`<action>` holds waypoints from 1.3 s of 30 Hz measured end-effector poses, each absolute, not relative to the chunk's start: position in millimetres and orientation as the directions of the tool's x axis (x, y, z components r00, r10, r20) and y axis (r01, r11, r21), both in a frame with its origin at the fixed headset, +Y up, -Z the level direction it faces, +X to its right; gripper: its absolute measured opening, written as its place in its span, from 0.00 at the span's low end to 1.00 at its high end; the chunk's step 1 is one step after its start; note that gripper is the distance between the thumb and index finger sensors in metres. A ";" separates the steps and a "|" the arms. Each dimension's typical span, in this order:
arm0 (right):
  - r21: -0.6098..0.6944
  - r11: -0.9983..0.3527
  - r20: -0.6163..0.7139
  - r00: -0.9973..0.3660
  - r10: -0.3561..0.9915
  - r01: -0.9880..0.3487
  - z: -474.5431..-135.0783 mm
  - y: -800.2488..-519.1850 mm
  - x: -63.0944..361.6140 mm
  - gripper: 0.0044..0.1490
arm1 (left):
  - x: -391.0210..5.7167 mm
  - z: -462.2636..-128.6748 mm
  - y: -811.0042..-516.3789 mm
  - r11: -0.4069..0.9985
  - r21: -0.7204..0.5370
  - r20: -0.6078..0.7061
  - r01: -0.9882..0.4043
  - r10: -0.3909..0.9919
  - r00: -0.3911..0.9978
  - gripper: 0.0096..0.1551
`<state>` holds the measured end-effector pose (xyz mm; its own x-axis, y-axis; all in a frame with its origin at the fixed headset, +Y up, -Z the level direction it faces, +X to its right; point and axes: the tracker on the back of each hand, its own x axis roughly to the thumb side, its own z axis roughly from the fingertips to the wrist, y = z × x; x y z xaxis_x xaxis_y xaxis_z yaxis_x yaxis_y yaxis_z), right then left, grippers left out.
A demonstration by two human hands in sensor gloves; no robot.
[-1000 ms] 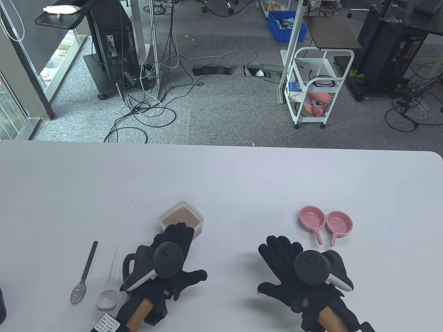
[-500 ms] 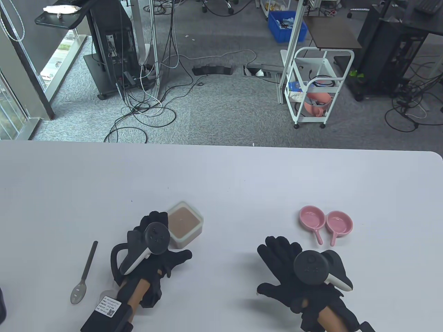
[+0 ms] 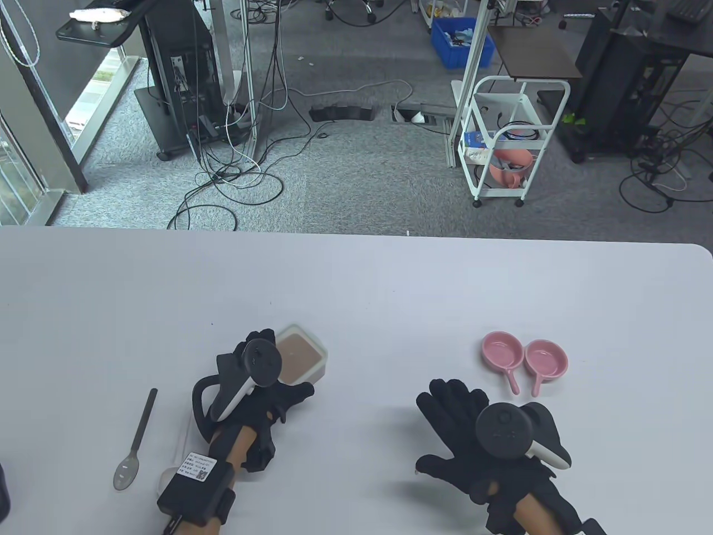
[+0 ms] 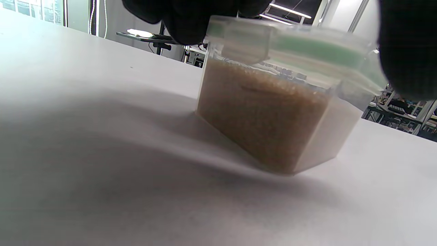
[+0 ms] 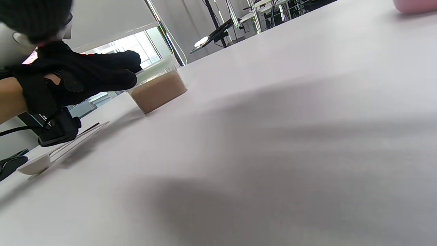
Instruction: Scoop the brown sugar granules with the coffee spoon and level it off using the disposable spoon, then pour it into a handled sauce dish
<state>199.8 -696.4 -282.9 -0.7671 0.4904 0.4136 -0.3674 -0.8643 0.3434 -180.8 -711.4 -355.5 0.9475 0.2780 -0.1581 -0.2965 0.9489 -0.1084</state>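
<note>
A clear plastic tub of brown sugar point(image 3: 303, 354) stands left of the table's middle. My left hand point(image 3: 278, 365) grips it from its left side; in the left wrist view the fingers point(image 4: 184, 20) hook over the tub's point(image 4: 269, 112) rim and the thumb point(image 4: 406, 51) sits on the opposite side. A dark coffee spoon point(image 3: 136, 440) lies at the near left. Next to it lies the white disposable spoon point(image 3: 167, 476), half hidden under my left forearm. Two pink handled sauce dishes point(image 3: 502, 351) point(image 3: 546, 359) sit side by side at the right. My right hand point(image 3: 448, 404) lies spread on the table, holding nothing.
A dark object point(image 3: 3, 490) shows at the table's near left edge. The white table point(image 3: 390, 290) ends at a far edge with a rounded right corner. From the right wrist view the tub point(image 5: 158, 90) and disposable spoon point(image 5: 34, 164) lie to the left.
My left hand slid from over the tub's near side to its left side and closed on the rim, nudging the tub a little. The forearm now covers the disposable spoon. The right hand stayed put.
</note>
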 end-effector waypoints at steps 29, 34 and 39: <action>0.347 -0.854 0.398 -0.763 0.509 -0.388 -284.1 -696.8 202.7 0.58 | -176.5 -343.9 -706.2 0.937 -0.049 -0.020 -0.345 0.345 0.939 0.77; 0.340 -0.849 0.387 -0.763 0.517 -0.404 -285.9 -695.8 207.1 0.58 | -164.1 -322.7 -694.5 0.904 -0.094 0.087 -0.418 0.425 0.901 0.76; 0.337 -0.841 0.378 -0.757 0.532 -0.423 -286.9 -694.8 210.4 0.58 | -127.6 -295.7 -687.6 0.889 -0.179 0.247 -0.421 0.454 0.856 0.76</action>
